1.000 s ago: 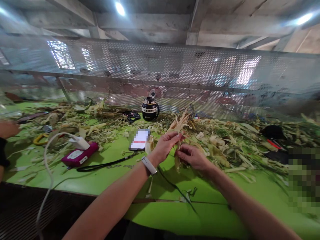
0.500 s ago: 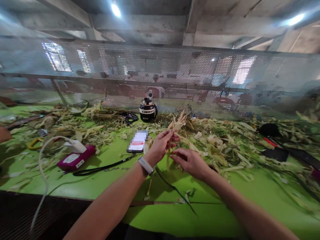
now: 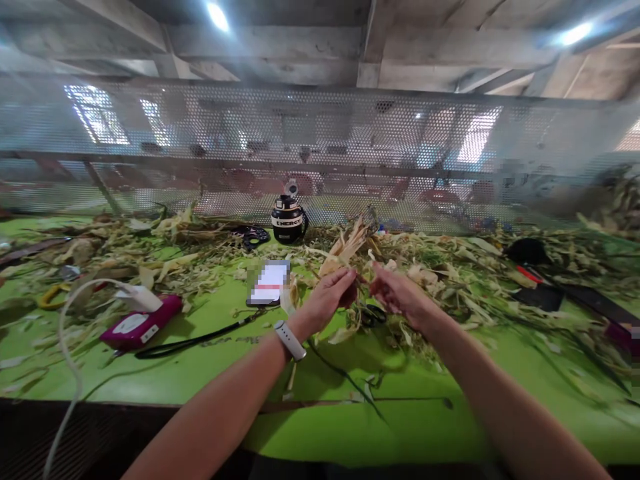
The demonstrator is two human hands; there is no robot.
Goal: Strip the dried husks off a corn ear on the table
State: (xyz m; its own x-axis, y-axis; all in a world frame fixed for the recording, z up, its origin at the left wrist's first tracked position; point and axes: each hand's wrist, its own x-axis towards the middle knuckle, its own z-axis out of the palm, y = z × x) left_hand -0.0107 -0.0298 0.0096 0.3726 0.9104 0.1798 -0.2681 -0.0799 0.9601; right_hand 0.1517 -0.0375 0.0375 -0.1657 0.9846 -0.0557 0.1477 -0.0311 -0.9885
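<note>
1. Left hand (image 3: 327,300): fingers curled narrow; contents hidden, can't tell if gripping.
2. Right hand (image 3: 401,297): just beside left, fingers bent narrow; can't tell what it holds.
3. Dry husk bundle (image 3: 347,248): fanned out, just beyond left hand.
4. Black loop (image 3: 374,316): just below right hand's fingers.
5. Phone (image 3: 270,285): on tabletop (image 3: 210,380), left of left hand.

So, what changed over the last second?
Right hand moved up and right, away from the left hand, uncovering a black loop below. Can't tell whether either hand let anything go. Left hand stayed by the pale husks; phone, bottle and magenta box stayed put.
</note>
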